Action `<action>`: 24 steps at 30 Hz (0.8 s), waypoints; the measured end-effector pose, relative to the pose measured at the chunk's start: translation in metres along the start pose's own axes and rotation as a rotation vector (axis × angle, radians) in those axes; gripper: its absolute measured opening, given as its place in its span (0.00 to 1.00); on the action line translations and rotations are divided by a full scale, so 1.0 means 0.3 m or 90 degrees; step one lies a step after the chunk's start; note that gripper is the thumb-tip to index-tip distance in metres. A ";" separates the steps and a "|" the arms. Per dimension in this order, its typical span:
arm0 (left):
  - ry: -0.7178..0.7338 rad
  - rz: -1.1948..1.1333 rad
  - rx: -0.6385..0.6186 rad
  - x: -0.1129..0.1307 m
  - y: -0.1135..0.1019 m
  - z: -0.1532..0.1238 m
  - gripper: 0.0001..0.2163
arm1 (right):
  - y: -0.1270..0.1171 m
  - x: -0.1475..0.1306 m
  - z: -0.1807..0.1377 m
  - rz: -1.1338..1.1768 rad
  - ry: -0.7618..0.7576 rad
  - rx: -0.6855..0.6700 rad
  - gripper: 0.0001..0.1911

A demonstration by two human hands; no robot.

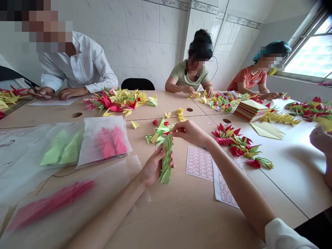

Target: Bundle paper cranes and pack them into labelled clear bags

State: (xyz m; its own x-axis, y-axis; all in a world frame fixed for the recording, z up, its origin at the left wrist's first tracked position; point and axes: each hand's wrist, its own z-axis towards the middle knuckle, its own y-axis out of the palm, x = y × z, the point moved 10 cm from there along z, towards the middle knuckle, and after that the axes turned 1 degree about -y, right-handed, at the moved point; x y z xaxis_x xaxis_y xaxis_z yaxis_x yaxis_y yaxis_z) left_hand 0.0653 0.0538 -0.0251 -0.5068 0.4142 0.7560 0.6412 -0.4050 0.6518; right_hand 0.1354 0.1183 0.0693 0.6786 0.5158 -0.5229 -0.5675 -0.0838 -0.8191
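Observation:
In the head view, my left hand (153,167) is wrapped around a long stack of nested green folded-paper pieces (166,162), held upright above the table. My right hand (190,132) is at the top end of this stack, thumb and fingers pinched together. A bit of red shows at its fingertips, too small to make out. Just beyond the stack lies a small heap of green, yellow and red folded-paper pieces (154,138). Sheets of red-bordered labels (199,162) lie under and beside my right forearm.
Clear bags hold green (63,152) and pink folded paper (110,141) at left. A larger mixed pile (121,100) lies farther back, with a square paper stack (250,110) at right. Several people sit around the table (186,214); another person's hand (321,141) shows at the right edge.

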 end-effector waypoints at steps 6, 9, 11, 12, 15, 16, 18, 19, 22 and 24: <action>0.027 -0.034 0.045 0.017 -0.040 0.004 0.09 | 0.031 -0.017 0.007 0.041 -0.006 0.008 0.10; 0.035 -0.045 0.075 0.019 -0.063 0.008 0.07 | 0.043 -0.031 0.007 0.015 -0.011 0.010 0.09; 0.045 -0.044 0.088 0.021 -0.075 0.010 0.07 | 0.052 -0.037 0.007 -0.009 -0.009 0.005 0.08; 0.051 -0.044 0.092 0.023 -0.080 0.011 0.07 | 0.058 -0.041 0.007 -0.022 -0.009 -0.001 0.08; 0.063 -0.043 0.106 0.025 -0.095 0.013 0.09 | 0.075 -0.060 0.004 -0.074 -0.026 -0.016 0.07; 0.066 -0.042 0.113 0.026 -0.100 0.013 0.09 | 0.081 -0.069 0.002 -0.095 -0.035 -0.021 0.07; 0.072 -0.039 0.127 0.027 -0.109 0.013 0.10 | 0.095 -0.085 -0.002 -0.132 -0.052 -0.035 0.08; 0.076 -0.039 0.133 0.028 -0.112 0.013 0.10 | 0.101 -0.090 -0.005 -0.147 -0.057 -0.043 0.08; 0.087 -0.045 0.136 0.030 -0.117 0.013 0.08 | 0.114 -0.094 -0.008 -0.180 -0.056 -0.054 0.07; 0.089 -0.049 0.133 0.029 -0.117 0.014 0.08 | 0.116 -0.095 -0.008 -0.196 -0.053 -0.051 0.07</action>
State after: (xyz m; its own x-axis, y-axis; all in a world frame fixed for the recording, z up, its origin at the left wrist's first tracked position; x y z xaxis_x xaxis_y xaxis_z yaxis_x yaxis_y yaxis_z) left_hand 0.0407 0.0751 -0.0417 -0.6239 0.3148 0.7153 0.6958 -0.1930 0.6918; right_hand 0.0974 0.0987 0.0551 0.7700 0.5956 -0.2289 -0.3006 0.0221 -0.9535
